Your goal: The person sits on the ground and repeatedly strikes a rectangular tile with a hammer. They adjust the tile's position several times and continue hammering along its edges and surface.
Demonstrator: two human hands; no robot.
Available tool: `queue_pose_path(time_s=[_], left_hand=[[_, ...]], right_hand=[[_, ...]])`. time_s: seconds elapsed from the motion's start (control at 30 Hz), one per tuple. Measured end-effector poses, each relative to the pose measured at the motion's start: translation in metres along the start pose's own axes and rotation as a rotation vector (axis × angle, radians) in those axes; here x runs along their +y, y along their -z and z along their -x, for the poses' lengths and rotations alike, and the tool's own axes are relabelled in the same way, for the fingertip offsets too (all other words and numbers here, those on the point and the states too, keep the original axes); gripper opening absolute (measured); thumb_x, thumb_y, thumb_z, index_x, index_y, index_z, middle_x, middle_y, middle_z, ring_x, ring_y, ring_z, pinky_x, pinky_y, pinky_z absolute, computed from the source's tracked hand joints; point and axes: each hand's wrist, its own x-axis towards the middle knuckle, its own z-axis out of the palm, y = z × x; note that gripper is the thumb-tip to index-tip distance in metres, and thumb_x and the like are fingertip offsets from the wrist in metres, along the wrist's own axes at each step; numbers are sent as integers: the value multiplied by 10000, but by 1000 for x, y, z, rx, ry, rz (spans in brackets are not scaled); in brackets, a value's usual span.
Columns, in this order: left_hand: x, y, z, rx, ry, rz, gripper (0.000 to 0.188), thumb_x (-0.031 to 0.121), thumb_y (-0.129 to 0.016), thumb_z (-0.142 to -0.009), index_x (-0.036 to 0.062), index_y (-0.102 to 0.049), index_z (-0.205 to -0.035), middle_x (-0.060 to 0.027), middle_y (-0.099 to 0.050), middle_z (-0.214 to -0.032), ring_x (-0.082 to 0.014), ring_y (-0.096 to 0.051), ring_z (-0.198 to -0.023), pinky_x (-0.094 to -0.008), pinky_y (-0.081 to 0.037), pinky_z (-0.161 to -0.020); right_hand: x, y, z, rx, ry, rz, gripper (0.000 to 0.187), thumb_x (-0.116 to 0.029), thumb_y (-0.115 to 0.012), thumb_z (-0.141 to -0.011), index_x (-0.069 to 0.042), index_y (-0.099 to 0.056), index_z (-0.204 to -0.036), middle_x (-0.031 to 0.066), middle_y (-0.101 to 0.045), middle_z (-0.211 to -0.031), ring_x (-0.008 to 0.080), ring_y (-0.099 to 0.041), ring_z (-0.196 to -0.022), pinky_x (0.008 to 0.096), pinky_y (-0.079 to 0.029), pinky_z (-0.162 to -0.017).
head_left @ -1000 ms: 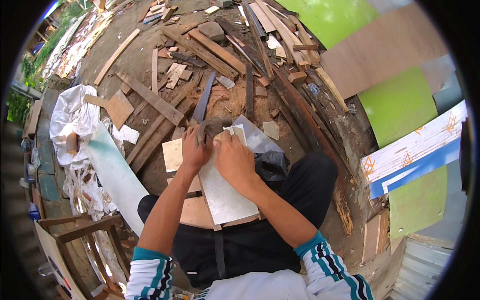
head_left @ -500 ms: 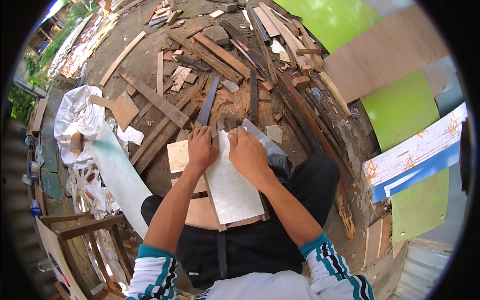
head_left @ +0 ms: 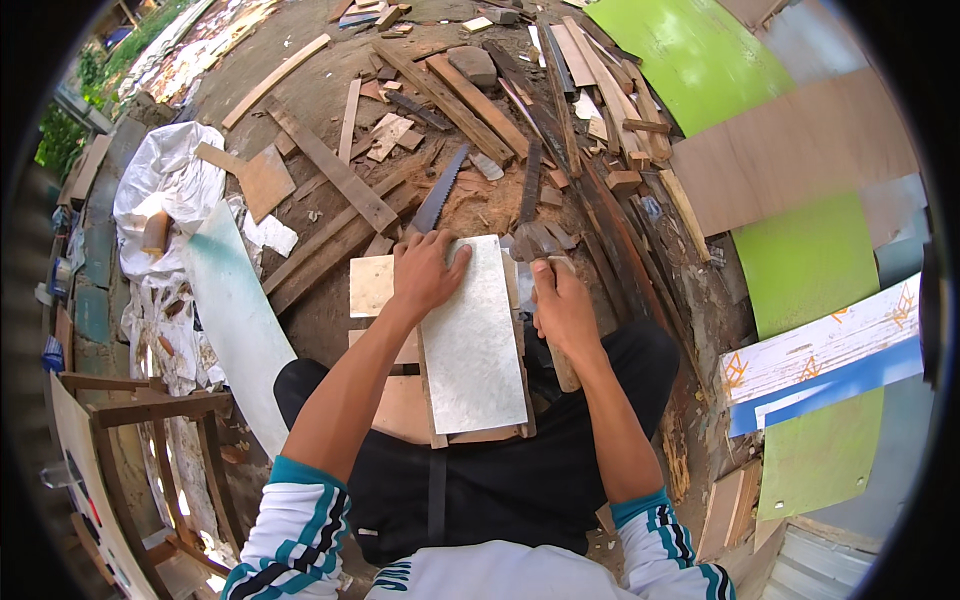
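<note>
A pale grey-white sheet [head_left: 474, 350] lies on a narrow wooden frame [head_left: 437, 437] across my lap. My left hand [head_left: 430, 272] rests on the sheet's upper left corner, fingers lying over the far edge and thumb apart. Whether something small sits under its fingertips is hidden. My right hand [head_left: 567, 308], just right of the sheet, is wrapped round the handle of a hammer [head_left: 563, 365]. The dark hammer head [head_left: 537, 243] points away from me, and the handle's end comes back toward my right knee. Square wooden boards [head_left: 372, 284] lie left of the sheet.
A handsaw [head_left: 438, 192] lies beyond my left hand. Scrap wood strips [head_left: 335, 178] and a stone [head_left: 471, 66] cover the ground ahead. A white sack [head_left: 170, 180] and a small wooden frame [head_left: 160, 410] stand left. Painted green panels [head_left: 805, 250] lie right.
My right hand has moved right, off the sheet, with the hammer now beside it. My left hand has shifted slightly right and stays on the far end. The view has turned slightly.
</note>
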Motion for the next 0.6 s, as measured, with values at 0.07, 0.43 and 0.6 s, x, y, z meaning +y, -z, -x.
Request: queue_pose_path(time_s=[0.07,0.43,0.6], left_hand=[[5,0,-3,-3,57,11,416,452,-582,-1004,82,-700,-1151,-102,-721,-1081,-289,-607,-1097,-465,-385,-996],[-4,-9,-4,72,115,68,440,483,-628,-968,79,-766,-1072,-101,-757,-1035,-291,-621,-1062,-472,-414,-959],[6,-17,3,56,71,96,435,484,-626,-969,88,-771,-1076,-103,-758,-1024,-297,-619,-1052,-474,-413,-962]], right_hand=[[-10,-4,-4,-22,-1,-5,474,-394,-436,-1090,36,-615,-1178,287,-679,-959,464,-640,-914,511,-490,-790],[-89,11,-1,227,397,101,449,-407,-414,-1111,7,-562,-1017,136,-606,-719,262,-613,-583,401,-464,-545],[-26,-16,-11,58,173,411,397,-320,-398,-1102,44,-527,-1191,365,-676,-908,581,-642,-872,627,-492,-747]])
